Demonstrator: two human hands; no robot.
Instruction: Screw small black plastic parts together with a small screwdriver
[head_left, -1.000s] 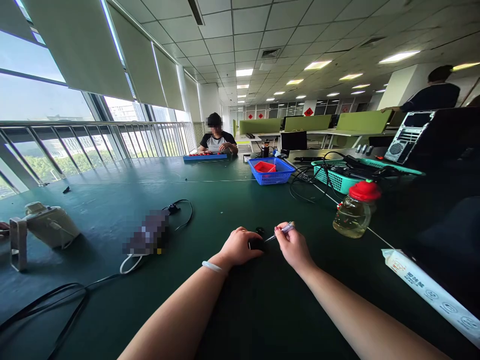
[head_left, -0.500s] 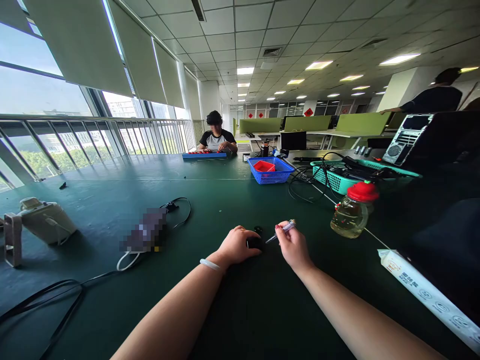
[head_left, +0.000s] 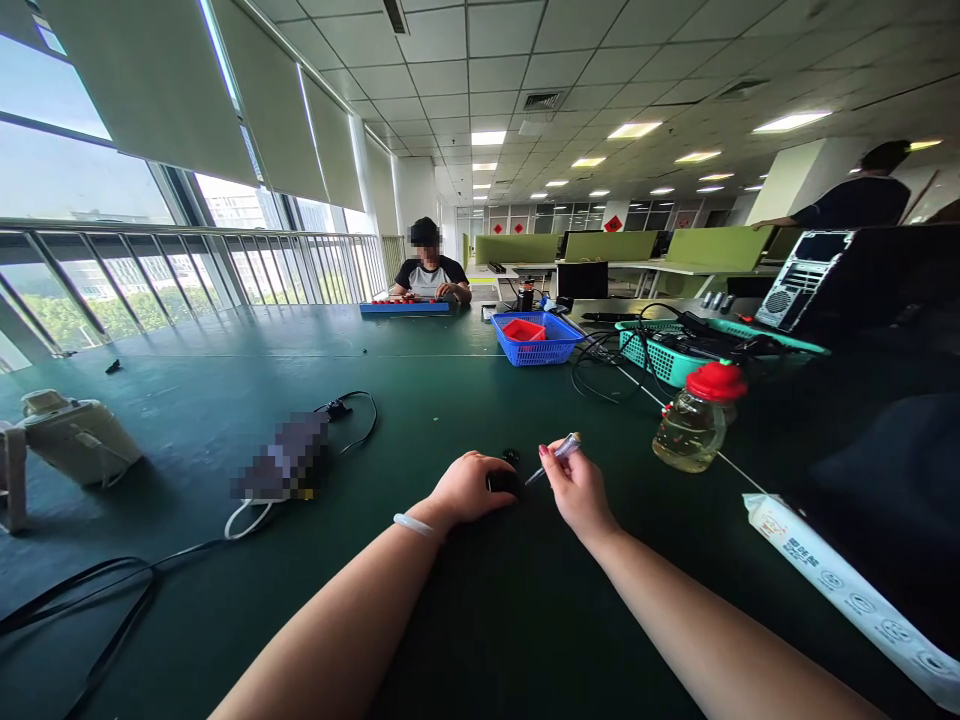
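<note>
Small black part [head_left: 504,483] lies on the green table [head_left: 480,400] directly in front of the person, pressed down under the closed fingers of the left hand [head_left: 465,488]. The right hand [head_left: 576,490], near the left but apart from it, pinches a slim screwdriver [head_left: 559,452] like a pen, tip pointing at the small black part. Farther right stands a red-capped bottle [head_left: 694,420]; a blue basket [head_left: 536,342] sits well beyond.

The wide dark-green table [head_left: 225,400] looks matt, like cloth or felt; the blue mesh basket [head_left: 537,345] far off is plastic; the red-capped clear bottle [head_left: 694,415] right is glossy.
</note>
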